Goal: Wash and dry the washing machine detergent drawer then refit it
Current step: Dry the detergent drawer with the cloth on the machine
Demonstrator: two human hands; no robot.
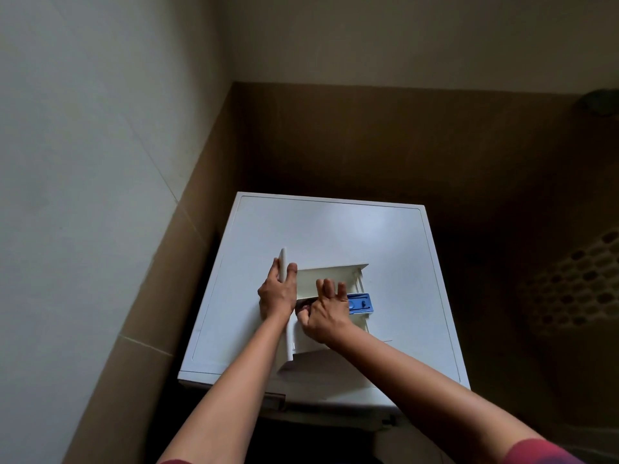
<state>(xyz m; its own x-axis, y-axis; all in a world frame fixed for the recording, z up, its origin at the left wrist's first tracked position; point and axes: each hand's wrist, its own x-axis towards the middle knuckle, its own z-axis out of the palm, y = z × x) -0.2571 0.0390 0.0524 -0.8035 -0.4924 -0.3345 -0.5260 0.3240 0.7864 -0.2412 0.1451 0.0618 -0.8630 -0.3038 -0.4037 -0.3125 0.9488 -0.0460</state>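
Head view. A white, square-topped washing machine stands in a room corner, filling the middle of the frame. On its lid, a little toward 6 o'clock of the lid's centre, lies the cream-white plastic detergent drawer. It lies crosswise: its flat front panel is at the 9 o'clock end, standing on edge, and its open body runs toward 3 o'clock. A small blue rectangular plastic insert sits in the drawer at its 3 o'clock end.

The left hand reaches in from 6 o'clock and grips the front panel. The thumb lies on the side facing the drawer body and the fingers wrap the outer side, so the panel's upper edge stands up between them.

The right hand is just at 3 o'clock of the left hand, over the drawer's inside. Three of its fingers are spread and point toward 12 o'clock, lying against the drawer's far wall. The thumb is tucked low toward 9 o'clock. A small dark reddish thing shows between the two hands, inside the drawer. It is too shadowed to say what it is or whether the right hand holds it.

A reddish sleeve shows on the right arm at 5 o'clock of the frame. Behind the machine, from 9 to 3 o'clock, the lower wall is brown tile, with pale wall above. At 3 o'clock a dark perforated surface stands in deep shadow.
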